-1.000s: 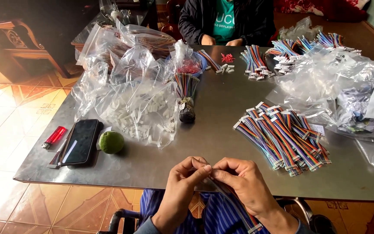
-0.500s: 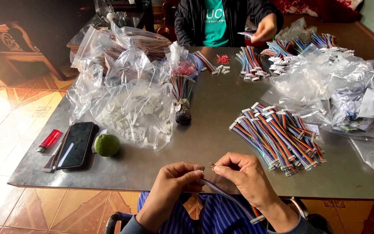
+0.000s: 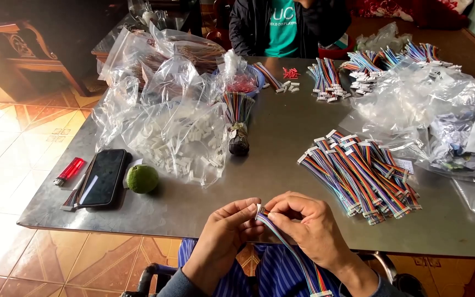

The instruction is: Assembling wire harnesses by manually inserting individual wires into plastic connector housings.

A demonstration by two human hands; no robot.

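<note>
The grey bench (image 3: pixel 281 165) is seen from its near edge, which runs just past the hands. A bare strip of bench is left in the middle, between the clear bags (image 3: pixel 171 132) on the left and the pile of striped wires (image 3: pixel 364 170) on the right. A dark phone (image 3: pixel 103 177), a green fruit (image 3: pixel 142 179) and a red lighter (image 3: pixel 68 171) are set close to the left edge. The left hand (image 3: pixel 224 236) and the right hand (image 3: pixel 309 225) are held together over the near edge. A striped wire strip (image 3: pixel 290 247) is pinched at its top end by the fingers (image 3: pixel 248 212) of both hands. Its white plug (image 3: pixel 259 208) is pointed up toward the bench, and its long side is run down and to the right, toward the lap.
</note>
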